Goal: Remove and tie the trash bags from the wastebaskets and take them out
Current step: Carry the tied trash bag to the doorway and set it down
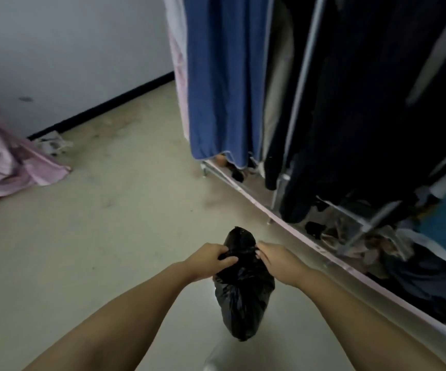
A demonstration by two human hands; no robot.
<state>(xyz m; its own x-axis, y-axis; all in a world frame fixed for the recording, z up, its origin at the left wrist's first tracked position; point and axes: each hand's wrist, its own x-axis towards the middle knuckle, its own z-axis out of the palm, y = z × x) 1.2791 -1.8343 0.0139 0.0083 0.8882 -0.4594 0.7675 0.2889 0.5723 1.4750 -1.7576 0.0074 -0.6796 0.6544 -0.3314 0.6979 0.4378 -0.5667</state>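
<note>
black trash bag [243, 290] — hanging above the floor [109, 223], its gathered neck lying between both hands; left hand [211, 259] fingers and right hand [276, 259] fingers pinching it.

- No readable text, labels, brands, nos. or signs anywhere in the head view.
</note>
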